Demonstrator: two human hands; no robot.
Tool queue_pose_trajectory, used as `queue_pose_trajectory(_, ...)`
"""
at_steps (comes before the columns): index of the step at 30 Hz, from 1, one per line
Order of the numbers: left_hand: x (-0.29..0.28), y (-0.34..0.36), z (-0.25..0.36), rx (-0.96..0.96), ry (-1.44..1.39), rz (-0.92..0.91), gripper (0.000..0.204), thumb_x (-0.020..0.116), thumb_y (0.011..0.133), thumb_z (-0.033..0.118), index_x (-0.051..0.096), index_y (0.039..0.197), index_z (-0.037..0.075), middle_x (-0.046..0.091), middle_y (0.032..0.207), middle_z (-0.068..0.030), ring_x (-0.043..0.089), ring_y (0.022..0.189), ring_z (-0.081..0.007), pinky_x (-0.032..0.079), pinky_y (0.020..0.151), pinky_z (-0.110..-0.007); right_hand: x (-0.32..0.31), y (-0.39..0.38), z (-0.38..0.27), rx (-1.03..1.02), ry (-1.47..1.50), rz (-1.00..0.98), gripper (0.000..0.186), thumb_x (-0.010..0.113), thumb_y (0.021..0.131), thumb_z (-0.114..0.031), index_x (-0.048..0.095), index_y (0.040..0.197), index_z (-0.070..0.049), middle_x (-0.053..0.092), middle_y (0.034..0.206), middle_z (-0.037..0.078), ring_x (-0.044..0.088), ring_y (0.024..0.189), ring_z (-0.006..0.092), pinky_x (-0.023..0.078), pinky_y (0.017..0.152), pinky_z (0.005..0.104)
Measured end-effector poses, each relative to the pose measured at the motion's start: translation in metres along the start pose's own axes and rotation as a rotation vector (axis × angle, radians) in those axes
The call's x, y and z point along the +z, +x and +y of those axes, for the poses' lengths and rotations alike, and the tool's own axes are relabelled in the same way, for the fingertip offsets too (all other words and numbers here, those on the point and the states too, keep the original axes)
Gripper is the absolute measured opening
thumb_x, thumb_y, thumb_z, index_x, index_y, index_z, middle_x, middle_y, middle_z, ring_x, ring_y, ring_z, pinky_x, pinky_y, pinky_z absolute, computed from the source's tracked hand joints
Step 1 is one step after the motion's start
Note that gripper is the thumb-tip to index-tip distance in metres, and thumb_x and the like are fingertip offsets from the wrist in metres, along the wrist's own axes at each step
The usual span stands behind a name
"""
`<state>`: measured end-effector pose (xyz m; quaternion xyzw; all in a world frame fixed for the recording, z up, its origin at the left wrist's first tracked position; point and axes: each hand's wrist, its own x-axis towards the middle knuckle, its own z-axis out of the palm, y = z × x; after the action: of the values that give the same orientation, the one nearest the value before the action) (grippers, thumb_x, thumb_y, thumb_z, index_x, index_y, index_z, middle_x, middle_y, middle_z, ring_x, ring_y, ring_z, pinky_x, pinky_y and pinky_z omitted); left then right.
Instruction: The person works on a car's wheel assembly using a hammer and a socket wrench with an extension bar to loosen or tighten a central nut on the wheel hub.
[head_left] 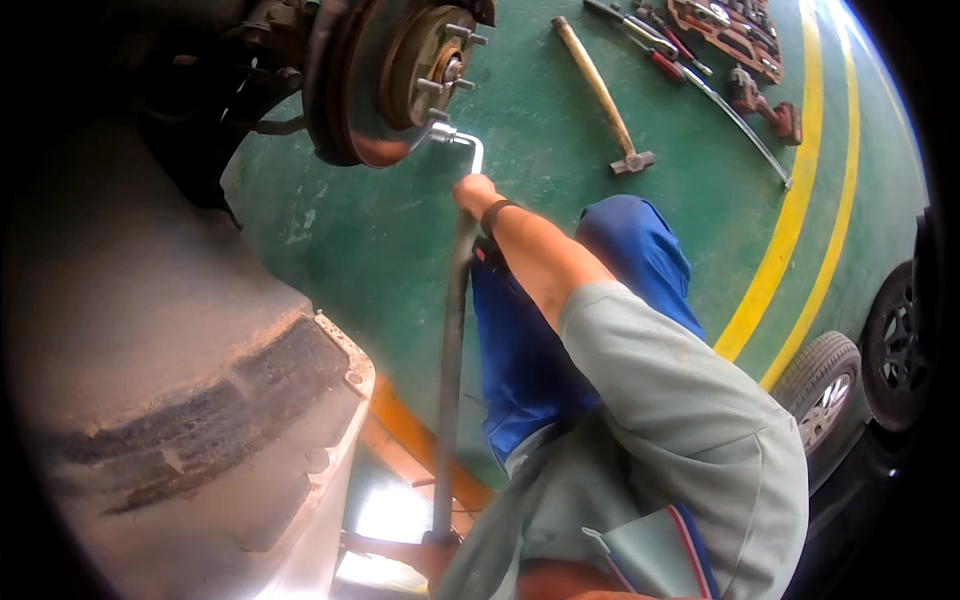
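Observation:
My right hand (474,194), a dark band on its wrist, is closed round the bent shaft of an L-shaped socket wrench (478,152). The wrench's silver socket (443,132) is at the lower edge of the wheel hub (420,70), close to a stud; whether it sits on one, I cannot tell. Below my fist a long grey pipe (453,350) runs down in line with the wrench toward my body. At its lower end is a blurred brownish shape that I cannot make out; my left hand's fingers cannot be seen clearly. Behind the hub stands a rusty-edged brake disc (350,90).
A dirty fender (180,420) fills the left. On the green floor lie a wooden-handled sledgehammer (600,90), a long chrome bar (735,120), a red cordless impact wrench (765,107) and a tool case (735,35). A wheel (822,395) stands at the right, beyond yellow lines.

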<state>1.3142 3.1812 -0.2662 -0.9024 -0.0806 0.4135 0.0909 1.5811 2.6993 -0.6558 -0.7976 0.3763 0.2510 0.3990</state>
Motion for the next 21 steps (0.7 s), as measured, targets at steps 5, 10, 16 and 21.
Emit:
queue_pose_trajectory(5,0.012,-0.013,0.027,-0.018,-0.053,-0.058,0.019,0.068,0.070,0.016,0.060,0.078,0.001,0.063,0.067,-0.0193,0.062,0.071,-0.0396,0.049,0.067,-0.045,-0.002,0.026,0.016,-0.201,-0.293,0.104,0.020,0.056,0.083,-0.018,0.075,0.091,-0.016,0.072,0.091,0.004,0.068,0.087,0.0275,0.051,0.070,0.0402)
queue_pose_trajectory(10,0.027,-0.029,0.051,-0.054,-0.152,-0.051,0.020,0.069,0.071,0.017,0.060,0.079,0.001,0.062,0.066,-0.0194,0.062,0.071,-0.0395,0.049,0.066,-0.045,-0.006,0.060,0.025,-0.189,-0.338,0.015,0.016,0.061,0.081,-0.020,0.075,0.089,-0.022,0.072,0.088,-0.002,0.069,0.081,0.0229,0.048,0.060,0.0382)
queue_pose_trajectory(16,0.028,-0.067,0.125,-0.184,0.023,0.193,0.023,0.071,0.073,0.021,0.060,0.083,0.003,0.062,0.064,-0.0200,0.063,0.067,-0.0402,0.050,0.063,-0.046,-0.023,0.043,0.023,-0.450,-0.626,-0.059,0.015,0.064,0.080,-0.020,0.075,0.090,-0.019,0.072,0.091,0.002,0.069,0.087,0.0227,0.055,0.067,0.0353)
queue_pose_trajectory(21,0.037,-0.088,0.150,-0.280,-0.188,-0.076,0.033,0.073,0.071,0.029,0.064,0.090,0.004,0.067,0.082,-0.0221,0.066,0.080,-0.0380,0.053,0.069,-0.044,-0.025,0.048,0.028,-0.606,-0.794,-0.047,0.021,0.077,0.071,-0.020,0.074,0.091,-0.019,0.072,0.091,0.001,0.069,0.086,0.0210,0.055,0.066,0.0314)
